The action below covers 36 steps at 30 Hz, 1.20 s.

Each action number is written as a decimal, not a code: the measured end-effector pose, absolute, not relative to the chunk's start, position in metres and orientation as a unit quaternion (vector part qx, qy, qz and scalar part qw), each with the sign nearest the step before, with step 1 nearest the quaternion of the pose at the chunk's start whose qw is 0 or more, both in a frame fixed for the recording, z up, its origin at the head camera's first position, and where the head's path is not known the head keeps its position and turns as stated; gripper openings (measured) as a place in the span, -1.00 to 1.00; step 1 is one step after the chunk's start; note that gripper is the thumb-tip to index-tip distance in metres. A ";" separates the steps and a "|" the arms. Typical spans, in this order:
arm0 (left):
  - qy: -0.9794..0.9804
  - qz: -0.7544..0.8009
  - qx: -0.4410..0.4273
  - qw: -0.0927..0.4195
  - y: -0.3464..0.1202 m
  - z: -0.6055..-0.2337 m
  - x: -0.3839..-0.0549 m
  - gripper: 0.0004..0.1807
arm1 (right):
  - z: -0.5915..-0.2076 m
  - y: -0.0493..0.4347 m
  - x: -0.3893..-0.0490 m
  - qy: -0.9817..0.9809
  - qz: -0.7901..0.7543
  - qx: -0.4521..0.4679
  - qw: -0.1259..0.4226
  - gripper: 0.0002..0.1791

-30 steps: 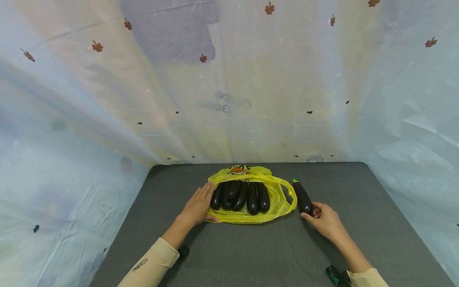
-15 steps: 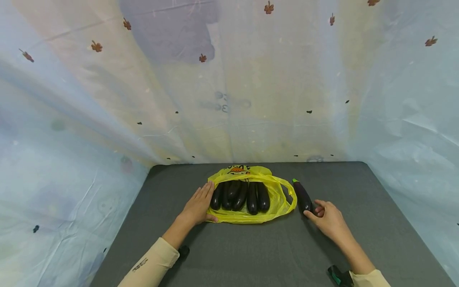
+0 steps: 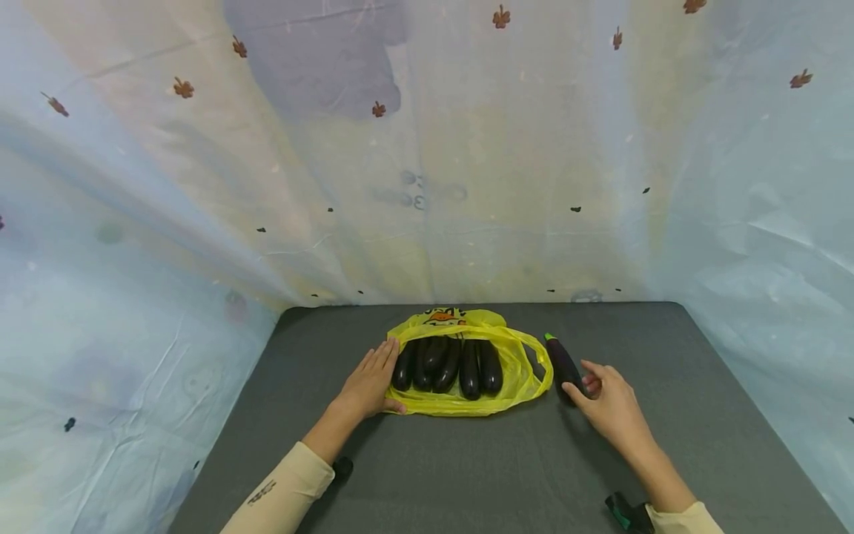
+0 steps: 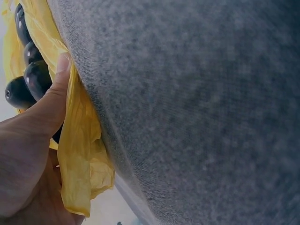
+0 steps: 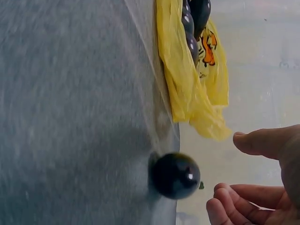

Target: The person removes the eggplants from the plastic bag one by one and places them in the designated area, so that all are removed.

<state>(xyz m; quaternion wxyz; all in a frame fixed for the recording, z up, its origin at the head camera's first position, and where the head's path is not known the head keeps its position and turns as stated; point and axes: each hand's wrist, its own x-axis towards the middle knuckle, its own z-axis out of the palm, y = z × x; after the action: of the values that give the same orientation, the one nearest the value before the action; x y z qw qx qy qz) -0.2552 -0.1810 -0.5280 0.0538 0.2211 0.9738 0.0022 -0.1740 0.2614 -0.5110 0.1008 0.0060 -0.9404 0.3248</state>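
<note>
Logged from my remote station: one yellow plastic bag (image 3: 443, 405), mouth open on the grey tabletop (image 3: 460, 467), six eggplants (image 3: 445, 366) visible inside; one loose eggplant (image 3: 563, 360), just right of the bag, green stem end pointing away. Left hand (image 3: 369, 384), at the bag's left edge: unmoved, straight fingers and thumb against the plastic. Right hand (image 3: 612, 404), farther right of the bag: thumb and fingers, close about the loose eggplant's blunt end a second ago, now parted wider, holding nothing. Eggplant unshifted; I judge it unsecured, outside the bag. Its blunt end lies just beneath those fingers, apart from them.
</note>
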 end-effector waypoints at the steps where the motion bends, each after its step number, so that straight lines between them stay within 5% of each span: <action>1: 0.974 0.003 0.221 0.053 -0.181 -0.528 -0.255 0.51 | -0.511 0.259 -0.174 -0.940 0.326 0.009 0.106 -0.29; 11: 0.974 0.010 0.221 0.046 -0.182 -0.528 -0.255 0.50 | -0.509 0.233 -0.176 -0.924 0.352 0.050 0.139 -0.39; 36: 0.974 0.014 0.217 0.059 -0.182 -0.529 -0.255 0.50 | -0.504 0.166 -0.193 -0.900 0.417 0.112 0.064 -0.35</action>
<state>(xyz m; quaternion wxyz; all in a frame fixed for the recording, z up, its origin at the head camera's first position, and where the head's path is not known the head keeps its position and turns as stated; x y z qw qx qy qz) -0.2551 -0.1818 -0.5288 0.0592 0.2169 0.9743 0.0140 -0.1925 0.1662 -0.5045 0.0639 0.1116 -0.8996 0.4174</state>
